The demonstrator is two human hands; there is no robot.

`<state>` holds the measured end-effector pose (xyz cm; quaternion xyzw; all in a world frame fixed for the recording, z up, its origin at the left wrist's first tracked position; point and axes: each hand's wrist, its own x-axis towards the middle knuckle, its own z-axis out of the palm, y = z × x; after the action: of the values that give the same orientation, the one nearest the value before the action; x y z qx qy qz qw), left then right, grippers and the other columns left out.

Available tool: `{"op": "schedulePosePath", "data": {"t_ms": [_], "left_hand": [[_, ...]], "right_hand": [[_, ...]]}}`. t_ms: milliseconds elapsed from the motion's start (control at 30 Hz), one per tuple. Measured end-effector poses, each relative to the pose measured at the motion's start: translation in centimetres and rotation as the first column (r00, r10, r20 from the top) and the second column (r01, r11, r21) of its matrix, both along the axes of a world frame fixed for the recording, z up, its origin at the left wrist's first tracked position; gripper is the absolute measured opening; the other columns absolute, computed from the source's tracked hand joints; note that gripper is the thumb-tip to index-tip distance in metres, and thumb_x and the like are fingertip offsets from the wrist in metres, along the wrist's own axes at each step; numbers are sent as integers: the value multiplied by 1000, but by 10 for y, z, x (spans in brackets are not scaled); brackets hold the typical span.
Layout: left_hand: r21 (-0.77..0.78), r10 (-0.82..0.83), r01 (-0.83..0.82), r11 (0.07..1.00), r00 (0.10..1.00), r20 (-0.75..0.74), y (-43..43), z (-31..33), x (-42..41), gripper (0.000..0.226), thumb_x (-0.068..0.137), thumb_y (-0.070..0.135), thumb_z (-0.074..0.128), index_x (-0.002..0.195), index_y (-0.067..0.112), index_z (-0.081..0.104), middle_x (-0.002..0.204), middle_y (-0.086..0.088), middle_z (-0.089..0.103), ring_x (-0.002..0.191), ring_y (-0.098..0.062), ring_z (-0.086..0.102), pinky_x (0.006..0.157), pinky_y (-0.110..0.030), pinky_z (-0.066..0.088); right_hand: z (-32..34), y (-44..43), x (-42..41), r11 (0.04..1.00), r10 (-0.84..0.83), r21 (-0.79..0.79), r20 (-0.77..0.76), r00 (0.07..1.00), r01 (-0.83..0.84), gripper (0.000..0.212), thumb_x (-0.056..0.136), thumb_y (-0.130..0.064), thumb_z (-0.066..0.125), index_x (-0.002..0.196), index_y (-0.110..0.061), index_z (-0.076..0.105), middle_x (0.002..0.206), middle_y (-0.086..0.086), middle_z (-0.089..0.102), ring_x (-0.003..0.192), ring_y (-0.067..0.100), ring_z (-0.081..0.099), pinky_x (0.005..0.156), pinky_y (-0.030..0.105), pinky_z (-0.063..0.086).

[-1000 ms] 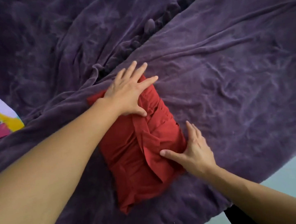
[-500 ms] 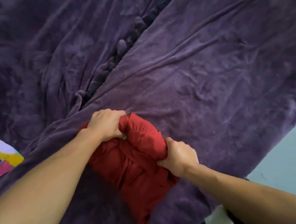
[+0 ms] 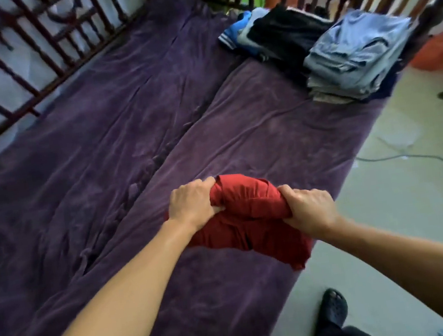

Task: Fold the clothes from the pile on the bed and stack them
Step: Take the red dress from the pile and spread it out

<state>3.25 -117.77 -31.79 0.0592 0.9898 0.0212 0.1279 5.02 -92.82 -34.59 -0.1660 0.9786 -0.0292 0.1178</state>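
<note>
Head view: the folded red garment point(image 3: 249, 220) is at the near right edge of the bed point(image 3: 100, 155), bunched into a thick bundle. The left hand point(image 3: 191, 202) is clenched around its left end; the right hand point(image 3: 308, 207) is clenched around its right end. The bundle's long axis runs left to right between the two hands, and its loose lower portion hangs toward the near right, past the mattress edge. It appears raised off the cover, though contact underneath cannot be confirmed.

Governing relation: the folded stacks lie far and to the right of both hands. The light blue stack point(image 3: 355, 57) sits at the far right corner, with a dark stack point(image 3: 281, 30) just beside it on its left. The right hand is the nearer one to them, so the judged next move is a carry away from the body and rightward, keeping both ends gripped so the fold does not open.

Surface: a wrinkled purple plush cover with a seam running near to far. A dark wooden railing point(image 3: 30, 52) borders the far and left sides. Room: pale floor point(image 3: 390, 216) on the right, crossed by a cable point(image 3: 410, 157); one dark shoe point(image 3: 332, 311) at the near edge.
</note>
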Motion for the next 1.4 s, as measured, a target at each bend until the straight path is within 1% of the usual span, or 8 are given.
{"op": "schedulePosePath", "data": {"t_ms": [233,533,767,900,967,1100,1200,1400], "left_hand": [[-54,-99,93,994,990,-105,144,67,-99,56,76,64,61,117,28,49,111,1,62,103,-28,63,79,-38,48],[-37,-74,68,997,976,-204,268,115,-212,54,72,64,65,111,28,52,105,2,64,99,-25,64,76,-38,49],[-58,-44,31,998,972,-231,285,135,-320,57,71,65,67,113,29,52,108,3,64,101,-26,63,78,-36,49],[-61,-43,29,998,971,-236,286,139,-394,57,69,65,67,110,28,52,109,2,65,101,-27,64,78,-37,49],[-84,-53,33,996,967,-248,286,143,-432,57,69,65,67,110,29,52,110,2,65,102,-26,64,77,-36,49],[-117,-55,26,993,965,-255,287,155,-503,60,71,62,69,118,29,52,115,-1,64,105,-28,62,80,-35,47],[-175,-67,23,984,967,-245,289,159,-556,65,72,60,70,125,29,48,118,-2,62,108,-28,60,82,-35,46],[-245,13,-52,968,988,-157,300,126,-671,61,69,54,75,119,26,51,119,-7,62,111,-31,59,86,-37,45]], "right_hand": [[54,142,-77,994,-104,-44,-110,988,100,49,82,-41,51,127,-28,39,115,-4,65,99,31,65,76,38,48],[105,270,-201,997,-58,-53,-181,982,49,47,84,-43,51,126,-24,41,111,-1,65,98,30,65,76,40,49],[122,284,-306,999,-36,-37,-231,972,28,41,84,-41,53,119,-23,43,107,-2,66,96,26,65,67,35,39],[124,282,-376,997,-60,-58,-247,967,47,43,82,-42,56,119,-23,44,105,-3,68,95,27,66,70,36,43],[126,280,-414,996,-68,-64,-242,968,54,45,82,-41,58,121,-23,43,104,-1,68,93,29,66,67,36,40],[124,276,-486,992,-86,-115,-238,967,59,48,81,-45,60,121,-25,42,103,0,69,92,29,66,65,36,41],[115,272,-536,984,-118,-154,-215,969,85,49,80,-49,61,118,-24,43,100,3,69,93,30,66,67,37,43],[69,270,-646,966,-140,-227,-62,988,123,58,76,-50,68,121,-23,45,108,5,68,102,30,64,76,37,47]]}}
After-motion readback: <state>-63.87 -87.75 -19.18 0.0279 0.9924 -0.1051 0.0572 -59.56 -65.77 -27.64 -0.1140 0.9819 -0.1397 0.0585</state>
